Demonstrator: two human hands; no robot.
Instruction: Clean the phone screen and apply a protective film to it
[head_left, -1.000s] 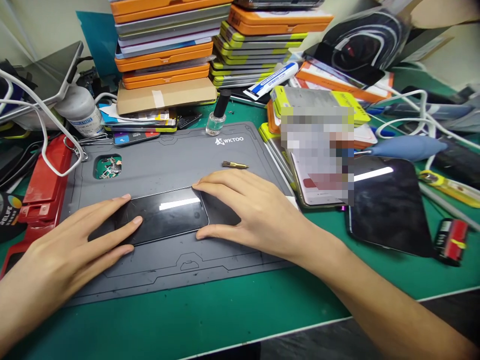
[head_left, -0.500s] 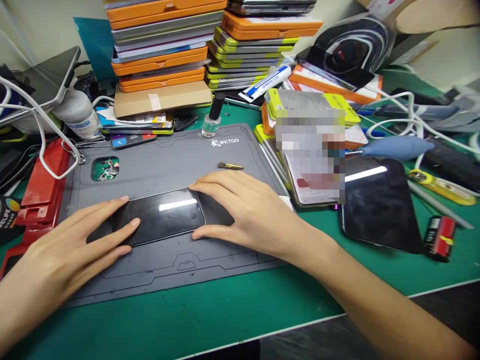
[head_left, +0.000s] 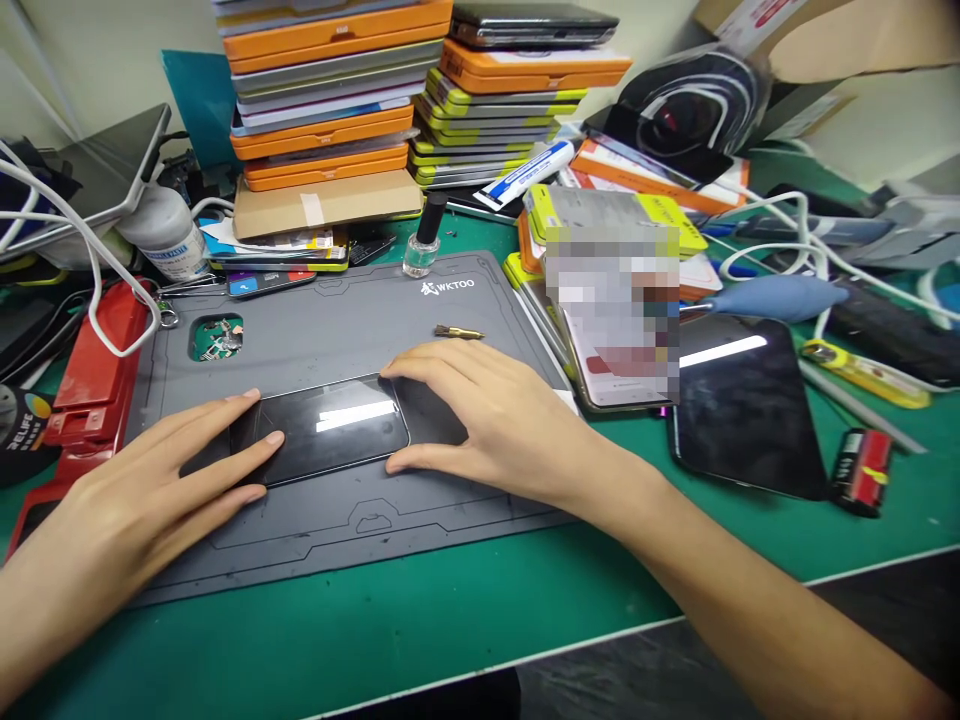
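A dark smartphone (head_left: 337,440) lies face up and slightly slanted on the grey work mat (head_left: 345,330), with a bright light reflection across its glass. My left hand (head_left: 157,480) holds its left end: the fingers are spread, two tips sit at the long edges and one rests on the glass. Around the right end curves my right hand (head_left: 480,415), thumb at the near corner and fingertips at the far corner. The palm is raised over a dark patch of mat. Beyond this hand lies a small brass-coloured brush tip (head_left: 459,332).
A glass bottle with black cap (head_left: 424,235) stands at the mat's back edge. Stacked orange boxes (head_left: 322,130) rise behind. On the right are a lit phone (head_left: 622,390), a black panel (head_left: 742,430) and a red-black cylinder (head_left: 862,475). A red tool (head_left: 97,370) borders the left.
The view has shifted slightly. Both hands keep their places on the smartphone, and the light reflection on its glass now looks split into stepped stripes.
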